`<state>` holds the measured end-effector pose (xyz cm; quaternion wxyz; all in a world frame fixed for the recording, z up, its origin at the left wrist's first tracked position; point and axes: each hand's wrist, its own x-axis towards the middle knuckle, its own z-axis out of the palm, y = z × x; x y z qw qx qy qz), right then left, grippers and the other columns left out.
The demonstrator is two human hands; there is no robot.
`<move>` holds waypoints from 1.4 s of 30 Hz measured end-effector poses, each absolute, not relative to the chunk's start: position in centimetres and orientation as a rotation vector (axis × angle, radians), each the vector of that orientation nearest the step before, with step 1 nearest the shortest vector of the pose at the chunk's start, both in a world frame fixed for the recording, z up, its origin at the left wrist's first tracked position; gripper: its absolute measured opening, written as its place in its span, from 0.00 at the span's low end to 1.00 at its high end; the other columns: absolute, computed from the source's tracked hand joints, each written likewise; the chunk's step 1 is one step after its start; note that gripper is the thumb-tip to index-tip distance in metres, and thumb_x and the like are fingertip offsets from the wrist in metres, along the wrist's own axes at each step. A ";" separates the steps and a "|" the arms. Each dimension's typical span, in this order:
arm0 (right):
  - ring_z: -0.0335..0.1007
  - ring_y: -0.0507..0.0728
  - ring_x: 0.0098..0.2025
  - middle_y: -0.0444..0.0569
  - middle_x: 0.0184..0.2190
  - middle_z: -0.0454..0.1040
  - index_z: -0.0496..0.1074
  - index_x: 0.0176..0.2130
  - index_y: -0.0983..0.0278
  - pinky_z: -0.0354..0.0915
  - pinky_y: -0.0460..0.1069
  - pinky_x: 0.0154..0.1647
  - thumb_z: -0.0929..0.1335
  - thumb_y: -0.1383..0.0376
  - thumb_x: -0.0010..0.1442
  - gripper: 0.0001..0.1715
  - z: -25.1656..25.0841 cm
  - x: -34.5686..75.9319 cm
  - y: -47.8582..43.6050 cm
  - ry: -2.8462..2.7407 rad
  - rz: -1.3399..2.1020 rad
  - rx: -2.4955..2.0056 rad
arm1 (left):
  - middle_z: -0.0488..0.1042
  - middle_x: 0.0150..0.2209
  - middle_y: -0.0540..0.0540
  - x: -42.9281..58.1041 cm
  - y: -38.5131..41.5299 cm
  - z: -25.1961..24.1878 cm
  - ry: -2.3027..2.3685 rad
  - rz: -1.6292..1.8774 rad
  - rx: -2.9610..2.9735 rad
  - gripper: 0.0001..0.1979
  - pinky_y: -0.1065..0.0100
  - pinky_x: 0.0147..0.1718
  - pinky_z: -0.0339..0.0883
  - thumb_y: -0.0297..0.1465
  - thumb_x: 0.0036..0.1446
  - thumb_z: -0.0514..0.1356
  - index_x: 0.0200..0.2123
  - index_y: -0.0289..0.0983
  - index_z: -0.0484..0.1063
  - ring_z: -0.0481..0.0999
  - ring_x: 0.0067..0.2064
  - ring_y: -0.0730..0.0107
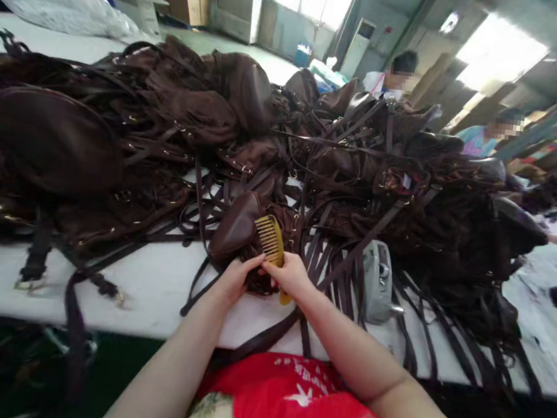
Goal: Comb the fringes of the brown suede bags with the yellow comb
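Note:
My right hand (293, 278) is closed around a yellow wide-toothed comb (270, 236). The comb's teeth point left and up, and its handle end shows below my palm. Just left of it, my left hand (236, 278) grips the near edge of a dark brown bag (237, 226), its thumb close to my right fingertips. That bag lies on the white table in front of me, with a smooth rounded flap and a softer, metal-ringed part under the comb. My hands partly hide its near side.
Piles of similar brown bags (170, 96) spread across the white table (158, 296), with straps (77, 307) hanging over the front edge. A grey device (375, 280) stands right of my hands. Two people (482, 139) are behind the piles; clear plastic wrapping (70, 7) lies far left.

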<state>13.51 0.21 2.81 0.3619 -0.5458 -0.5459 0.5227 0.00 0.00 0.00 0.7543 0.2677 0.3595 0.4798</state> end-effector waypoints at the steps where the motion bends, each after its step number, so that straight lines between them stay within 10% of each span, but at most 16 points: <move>1: 0.61 0.47 0.13 0.46 0.21 0.75 0.70 0.29 0.68 0.56 0.41 0.11 0.69 0.62 0.49 0.10 3.0 13.5 0.1 -1.425 1.319 -1.413 | 0.72 0.23 0.49 0.0 0.0 0.1 0.784 1.058 0.573 0.15 0.68 0.28 0.70 0.36 0.49 0.65 0.38 0.32 0.75 0.72 0.25 0.71; 19: 0.58 0.46 0.12 0.48 0.23 0.76 0.68 0.31 0.67 0.54 0.42 0.10 0.68 0.56 0.52 0.15 4.6 14.9 1.0 -1.321 1.148 -1.428 | 0.79 0.40 0.39 -0.9 0.2 1.2 0.597 0.991 0.404 0.15 0.62 0.48 0.68 0.26 0.50 0.62 0.42 0.28 0.75 0.77 0.42 0.62; 28: 0.63 0.48 0.16 0.44 0.23 0.75 0.70 0.33 0.66 0.58 0.42 0.15 0.68 0.64 0.52 0.07 4.5 15.0 -2.2 -1.752 1.358 -1.461 | 0.80 0.33 0.42 -1.2 0.4 1.1 0.581 1.006 0.228 0.11 0.64 0.37 0.72 0.29 0.55 0.55 0.35 0.32 0.76 0.78 0.34 0.64; 42: 0.70 0.55 0.34 0.49 0.33 0.74 0.68 0.35 0.63 0.56 0.47 0.32 0.58 0.56 0.67 0.17 5.5 15.4 -0.3 -2.298 0.141 -1.849 | 0.75 0.47 0.34 -1.8 0.3 2.0 0.209 0.978 0.153 0.26 0.50 0.54 0.62 0.43 0.59 0.52 0.52 0.29 0.68 0.72 0.52 0.52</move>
